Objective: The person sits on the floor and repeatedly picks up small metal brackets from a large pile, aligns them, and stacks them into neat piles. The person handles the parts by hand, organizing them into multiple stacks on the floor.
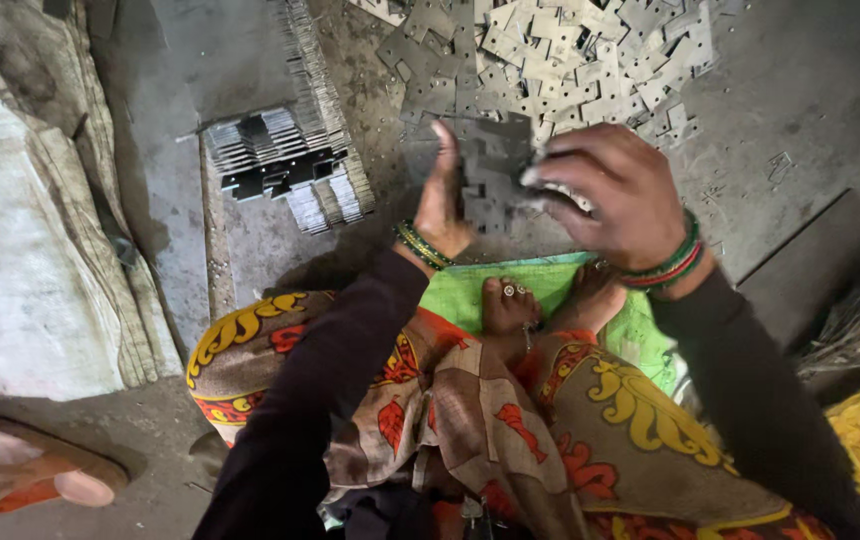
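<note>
While sitting low on the ground with both feet (540, 300) drawn in on a green mat (460, 292), the person is working over a loose heap of small grey metal plates (570, 55) that is lying within easy reach just ahead of the toes. Both hands are meeting above the near edge of that heap, where a small batch of the plates (495, 180) is being gathered between them.

The left hand (442, 195) is standing on edge with its fingers straight and pressed together, palm facing the other hand, so it is acting as a flat wall against which the plates are being squared up. The right hand (610, 195) is arching over from the far side with its fingers curled and bunched, pinching a few pale plates at the fingertips and pushing them toward the left palm. How many plates it is gripping cannot be made out, since that area is blurred.

Off to the left, neat rows of stacked plates (285, 165) are leaning edge-on against one another on a long flat metal slab (250, 250), probably so that sorted pieces are staying apart from the jumbled heap. A white woven sack (20, 260) is slumping along the left edge, and a sandal (40, 470) is lying on the ground near it.
</note>
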